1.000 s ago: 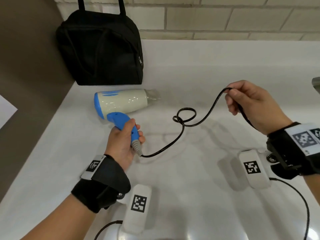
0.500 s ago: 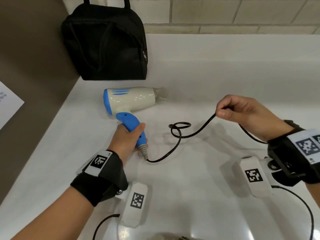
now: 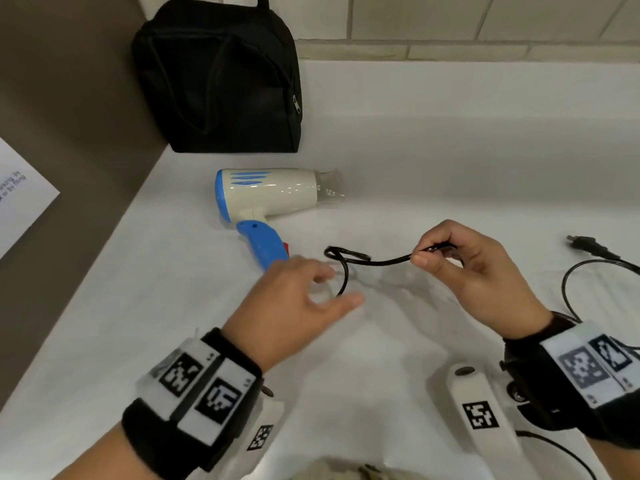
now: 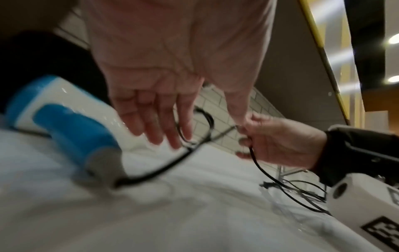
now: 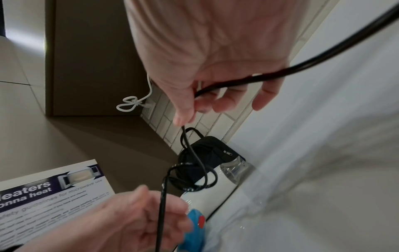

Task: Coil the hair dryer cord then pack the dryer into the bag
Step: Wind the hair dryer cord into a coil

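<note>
- Wrist units sit nearest you, so start from your hands: your left hand (image 3: 294, 303) hovers over the table (image 3: 398, 358) with fingers spread and relaxed, holding nothing, blurred in every view.
- Your right hand (image 3: 474, 271) has its grip on the black cord (image 3: 381, 261), thumb and forefinger pinching it, the other fingers loosely curled behind.
- Cord runs leftward from that pinch in a nearly level line to a small loop (image 3: 346, 254), then drops behind your left hand's fingers toward the dryer's handle end.
- Loop lies just beyond your left fingertips and between the two hands; your left hand is the nearer one, so I judge the next catch falls to it, reaching slightly forward and right.
- Slack cord trails behind your right hand to the right, ending at the plug (image 3: 588, 245) lying on the table, well apart from the dryer.
- Hair dryer (image 3: 270, 192) lies on its side farther out, long axis left to right, clear nozzle pointing right, blue handle (image 3: 263, 244) angled back toward your left hand.
- Black bag (image 3: 218, 74) stands upright beyond the dryer against the tiled wall (image 3: 485, 22); whether it is zipped I cannot tell.
- Coiling looks barely begun.
</note>
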